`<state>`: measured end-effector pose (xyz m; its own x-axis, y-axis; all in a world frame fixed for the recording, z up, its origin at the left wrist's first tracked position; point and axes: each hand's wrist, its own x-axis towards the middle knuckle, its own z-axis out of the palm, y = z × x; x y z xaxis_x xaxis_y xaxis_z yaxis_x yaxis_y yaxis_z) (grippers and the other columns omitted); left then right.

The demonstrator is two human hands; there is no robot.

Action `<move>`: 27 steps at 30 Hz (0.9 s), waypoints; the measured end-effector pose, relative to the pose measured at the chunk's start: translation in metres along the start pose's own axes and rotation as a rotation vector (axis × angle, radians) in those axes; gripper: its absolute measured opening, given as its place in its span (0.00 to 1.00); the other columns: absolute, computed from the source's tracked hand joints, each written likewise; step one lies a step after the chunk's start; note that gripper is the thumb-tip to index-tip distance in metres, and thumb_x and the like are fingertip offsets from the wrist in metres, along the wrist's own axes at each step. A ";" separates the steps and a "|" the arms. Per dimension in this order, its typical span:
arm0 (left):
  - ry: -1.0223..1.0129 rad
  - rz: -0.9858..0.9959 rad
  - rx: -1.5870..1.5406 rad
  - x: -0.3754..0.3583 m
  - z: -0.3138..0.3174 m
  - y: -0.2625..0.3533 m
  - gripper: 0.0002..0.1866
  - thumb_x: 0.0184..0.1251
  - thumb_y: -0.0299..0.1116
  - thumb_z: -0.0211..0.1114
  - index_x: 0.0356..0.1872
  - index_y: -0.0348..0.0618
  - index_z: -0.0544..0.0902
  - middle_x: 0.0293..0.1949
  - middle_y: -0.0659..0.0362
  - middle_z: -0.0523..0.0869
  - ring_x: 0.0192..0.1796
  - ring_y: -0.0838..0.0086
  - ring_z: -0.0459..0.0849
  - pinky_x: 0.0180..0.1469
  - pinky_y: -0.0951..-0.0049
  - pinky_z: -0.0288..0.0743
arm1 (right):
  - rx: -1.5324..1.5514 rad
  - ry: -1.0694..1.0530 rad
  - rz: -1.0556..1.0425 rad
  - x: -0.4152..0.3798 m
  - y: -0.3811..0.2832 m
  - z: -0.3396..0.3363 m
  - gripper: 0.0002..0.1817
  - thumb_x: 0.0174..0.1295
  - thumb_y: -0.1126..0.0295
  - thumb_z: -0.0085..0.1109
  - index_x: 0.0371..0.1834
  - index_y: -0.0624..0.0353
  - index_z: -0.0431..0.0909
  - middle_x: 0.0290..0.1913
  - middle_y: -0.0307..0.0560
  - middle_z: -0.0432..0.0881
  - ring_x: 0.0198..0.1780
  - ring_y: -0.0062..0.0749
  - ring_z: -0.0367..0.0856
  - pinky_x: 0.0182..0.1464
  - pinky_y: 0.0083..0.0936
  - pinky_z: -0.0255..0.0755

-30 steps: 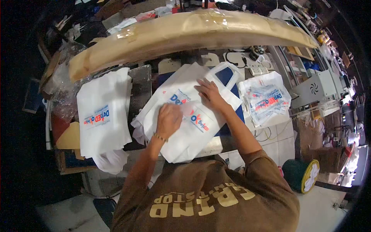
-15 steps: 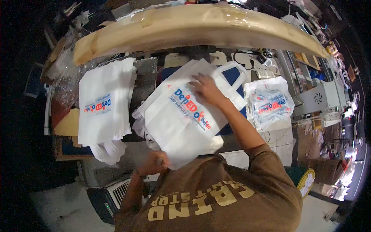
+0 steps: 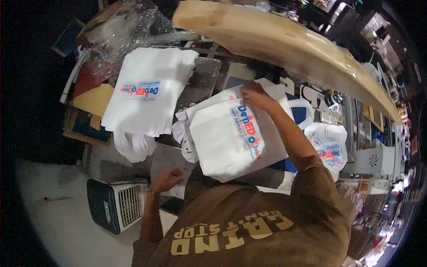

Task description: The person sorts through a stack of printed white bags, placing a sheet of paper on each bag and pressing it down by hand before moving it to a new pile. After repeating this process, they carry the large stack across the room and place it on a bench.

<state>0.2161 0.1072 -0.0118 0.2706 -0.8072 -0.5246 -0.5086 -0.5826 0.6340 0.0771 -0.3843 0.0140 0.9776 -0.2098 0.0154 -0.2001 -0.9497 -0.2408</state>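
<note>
A white tote bag (image 3: 222, 149) with blue and red print lies in front of me, on top of other white bags. My right hand (image 3: 255, 94) is at the bag's far edge, its fingers curled and closed on the material. Held low and left of the bag, my left hand (image 3: 168, 180) touches nothing; its fingers are loosely bent and apart. Bunched white bag handles (image 3: 189, 149) show at the left side of the pile. Dark blue material (image 3: 291, 165) peeks out under the bags on the right.
A stack of printed white bags (image 3: 142, 107) lies on the left, handles hanging over the edge. More printed material (image 3: 329, 147) sits on the right. A long tan wrapped roll (image 3: 275, 40) spans the back. A black and white appliance (image 3: 126, 204) stands on the floor.
My left hand has let go of the bag's near edge and moved away to the left. My right hand has gone from lying flat on the print to gripping the far edge. The view has turned left.
</note>
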 end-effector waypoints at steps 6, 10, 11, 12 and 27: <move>-0.259 -0.027 -0.075 0.028 0.043 0.036 0.29 0.70 0.59 0.64 0.43 0.36 0.88 0.38 0.49 0.90 0.41 0.61 0.87 0.48 0.60 0.79 | -0.077 0.052 0.049 -0.045 -0.055 -0.069 0.13 0.62 0.69 0.59 0.50 0.53 0.79 0.35 0.55 0.86 0.39 0.55 0.86 0.42 0.47 0.78; -0.342 -0.042 -0.068 0.037 0.052 0.021 0.32 0.69 0.59 0.65 0.56 0.39 0.82 0.52 0.45 0.86 0.50 0.62 0.85 0.52 0.61 0.79 | -0.268 0.188 -0.185 -0.086 -0.133 -0.134 0.12 0.64 0.69 0.56 0.51 0.49 0.80 0.34 0.49 0.87 0.31 0.47 0.86 0.34 0.42 0.80; -0.307 -0.034 -0.020 0.038 0.052 0.016 0.35 0.68 0.58 0.67 0.64 0.40 0.77 0.59 0.44 0.83 0.56 0.61 0.83 0.54 0.60 0.78 | -0.225 0.196 -0.219 -0.095 -0.159 -0.157 0.13 0.64 0.69 0.56 0.51 0.50 0.80 0.35 0.49 0.87 0.31 0.46 0.86 0.34 0.41 0.80; -0.297 -0.039 -0.017 0.037 0.049 0.014 0.35 0.68 0.58 0.67 0.64 0.40 0.77 0.59 0.44 0.83 0.56 0.61 0.83 0.54 0.60 0.78 | -0.185 0.205 -0.250 -0.102 -0.181 -0.177 0.13 0.64 0.69 0.55 0.52 0.50 0.80 0.35 0.49 0.86 0.31 0.45 0.86 0.34 0.40 0.80; 0.966 -0.171 0.163 0.012 -0.288 -0.026 0.22 0.64 0.37 0.73 0.56 0.39 0.81 0.50 0.48 0.88 0.54 0.55 0.87 0.56 0.56 0.78 | 0.957 0.533 -0.023 0.103 -0.265 -0.050 0.29 0.60 0.70 0.69 0.66 0.59 0.73 0.51 0.53 0.84 0.38 0.33 0.79 0.43 0.28 0.74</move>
<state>0.4679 0.0849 0.1290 0.8634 -0.4868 0.1322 -0.4872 -0.7367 0.4690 0.2279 -0.1657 0.1276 0.7804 -0.4870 0.3922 0.1770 -0.4295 -0.8855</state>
